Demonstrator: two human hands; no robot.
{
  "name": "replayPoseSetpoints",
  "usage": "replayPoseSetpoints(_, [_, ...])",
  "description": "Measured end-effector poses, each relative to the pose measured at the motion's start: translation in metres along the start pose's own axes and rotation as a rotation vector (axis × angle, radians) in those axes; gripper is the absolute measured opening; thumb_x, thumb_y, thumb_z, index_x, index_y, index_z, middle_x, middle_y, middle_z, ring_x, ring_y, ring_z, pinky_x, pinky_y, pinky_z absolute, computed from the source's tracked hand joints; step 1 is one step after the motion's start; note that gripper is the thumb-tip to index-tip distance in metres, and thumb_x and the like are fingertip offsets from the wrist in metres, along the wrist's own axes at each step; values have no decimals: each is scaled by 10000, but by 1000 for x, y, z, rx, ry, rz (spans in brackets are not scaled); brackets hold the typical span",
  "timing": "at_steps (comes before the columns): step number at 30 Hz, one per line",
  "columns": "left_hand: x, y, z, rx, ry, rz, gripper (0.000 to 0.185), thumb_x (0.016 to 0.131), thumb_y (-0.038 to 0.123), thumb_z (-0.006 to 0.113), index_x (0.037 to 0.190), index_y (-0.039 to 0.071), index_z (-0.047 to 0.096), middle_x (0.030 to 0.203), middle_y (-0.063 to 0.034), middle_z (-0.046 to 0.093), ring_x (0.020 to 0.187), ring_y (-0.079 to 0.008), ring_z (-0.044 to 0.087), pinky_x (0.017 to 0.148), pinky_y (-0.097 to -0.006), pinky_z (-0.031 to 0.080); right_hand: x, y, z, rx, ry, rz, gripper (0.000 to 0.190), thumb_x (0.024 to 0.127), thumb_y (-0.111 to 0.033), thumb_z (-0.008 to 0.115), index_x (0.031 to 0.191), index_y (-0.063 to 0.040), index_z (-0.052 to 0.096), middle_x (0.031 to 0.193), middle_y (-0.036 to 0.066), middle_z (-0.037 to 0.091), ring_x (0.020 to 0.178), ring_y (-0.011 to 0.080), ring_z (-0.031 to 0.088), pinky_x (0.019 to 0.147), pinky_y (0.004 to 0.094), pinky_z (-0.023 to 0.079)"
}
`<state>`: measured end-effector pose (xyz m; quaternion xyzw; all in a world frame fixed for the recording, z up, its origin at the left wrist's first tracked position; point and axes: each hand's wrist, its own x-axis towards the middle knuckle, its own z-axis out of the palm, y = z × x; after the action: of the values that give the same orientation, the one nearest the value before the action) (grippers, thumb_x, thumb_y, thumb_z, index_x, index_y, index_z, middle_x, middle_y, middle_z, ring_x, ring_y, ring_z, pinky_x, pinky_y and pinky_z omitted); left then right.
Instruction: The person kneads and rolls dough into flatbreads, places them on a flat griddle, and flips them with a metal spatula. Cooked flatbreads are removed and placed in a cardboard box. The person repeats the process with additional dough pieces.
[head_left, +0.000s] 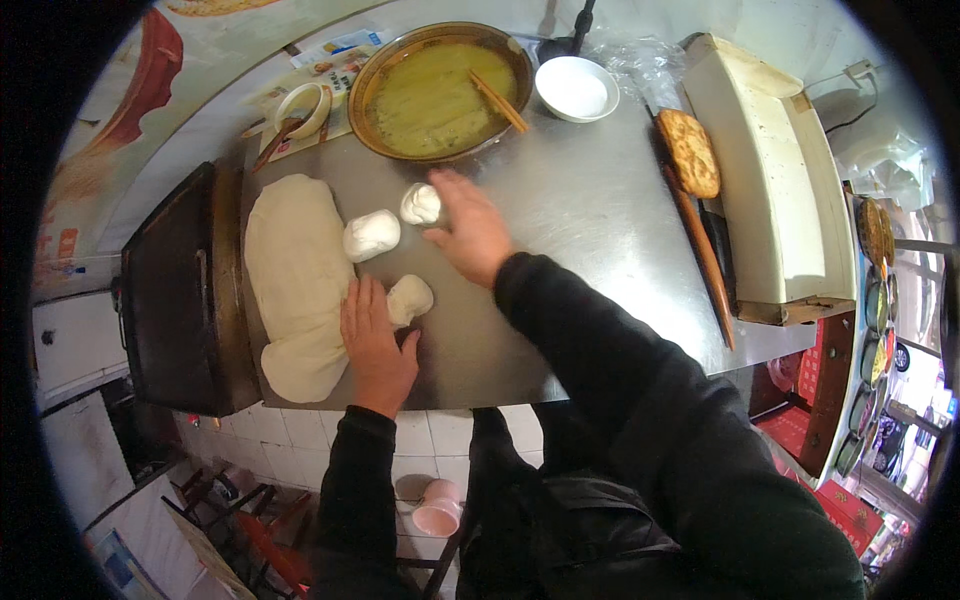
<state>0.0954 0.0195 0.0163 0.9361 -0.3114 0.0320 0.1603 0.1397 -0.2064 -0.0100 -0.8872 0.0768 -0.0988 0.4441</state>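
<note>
A long slab of pale dough (296, 240) lies on the left of the steel tabletop, its near end folded into a rounded lump. My left hand (375, 349) rests along the slab's right edge, fingers extended and thumb apart, gripping nothing. Close to its fingers sits a small dough piece (411, 298). Farther up is a second, whiter dough piece (372, 235). My right hand (476, 232) is at the right side of a third small dough piece (420, 204), its fingers and thumb spread around that side. The hand hides part of this piece.
A brown bowl of yellowish oil (442, 97) with chopsticks (499, 101) stands at the back, beside a white bowl (577, 88). On the right are a wooden rolling pin (701, 259), browned flatbread (688, 154) and a long box (780, 180). A dark griddle (169, 292) adjoins the left edge.
</note>
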Motion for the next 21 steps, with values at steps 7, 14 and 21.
replayPoseSetpoints(7, [36, 66, 11, -671, 0, -20, 862, 876, 22, 753, 1626, 8, 328, 1663, -247, 363, 1524, -425, 375, 1248, -482, 336, -75, 0, -41, 73, -32, -2, 624, 820, -18, 665, 1437, -38, 573, 1384, 252, 631, 1260, 448, 606, 1070, 482, 502])
replayPoseSetpoints(14, [44, 99, 74, -873, -334, -25, 904, 758, -40, 838, 1577, 44, 462, 1525, -199, 561, 1402, -381, 535, 1164, -449, 447, -176, 26, -88, -585, -81, -110, 866, 803, 38, 670, 1615, -158, 439, 1678, 172, 382, 1530, 418, 387, 1217, 554, 373])
replayPoseSetpoints(21, [39, 100, 68, -520, -252, 351, 748, 818, -49, 754, 1519, 9, 500, 1482, -212, 556, 1295, -398, 546, 1085, -470, 469, -173, 39, -98, -212, -6, 100, 777, 801, -9, 762, 1527, -75, 493, 1433, 213, 579, 1312, 404, 582, 1108, 506, 481])
